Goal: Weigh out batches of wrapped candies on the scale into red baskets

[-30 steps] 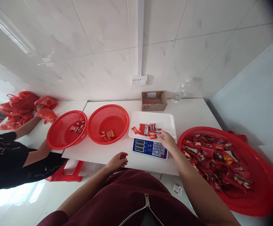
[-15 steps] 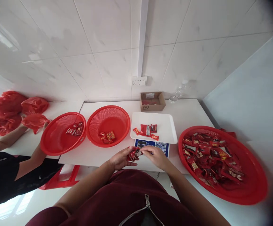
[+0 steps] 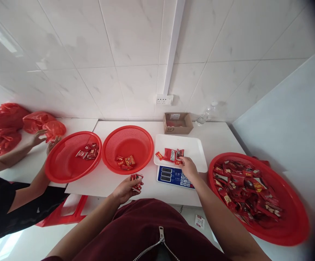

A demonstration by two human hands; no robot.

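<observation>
My left hand (image 3: 124, 190) is closed around red wrapped snack packets (image 3: 137, 182), held above the table's front edge; how many is hidden. My right hand (image 3: 189, 169) reaches over the white weighing tray (image 3: 195, 145), its fingertips pinched on a small red packet (image 3: 178, 162) at the right of the little group there. Beside it on the tray lie a larger red packet (image 3: 169, 154) and another small one (image 3: 159, 156). Beneath the tray, the blue keypad panel of the scale (image 3: 170, 174) shows.
Two red baskets, one in the middle (image 3: 128, 130) and one at left (image 3: 62, 159), hold a few packets each. A large red basket (image 3: 295, 221) full of packets stands right. Behind are a cardboard box (image 3: 177, 128) and plastic bottle (image 3: 206, 115). A co-worker's hands (image 3: 39, 137) handle red bags (image 3: 54, 128).
My hands have parted. The left moved leftward with the packets, while the right went up onto the weighing tray. The co-worker's hands shifted at the red bag.
</observation>
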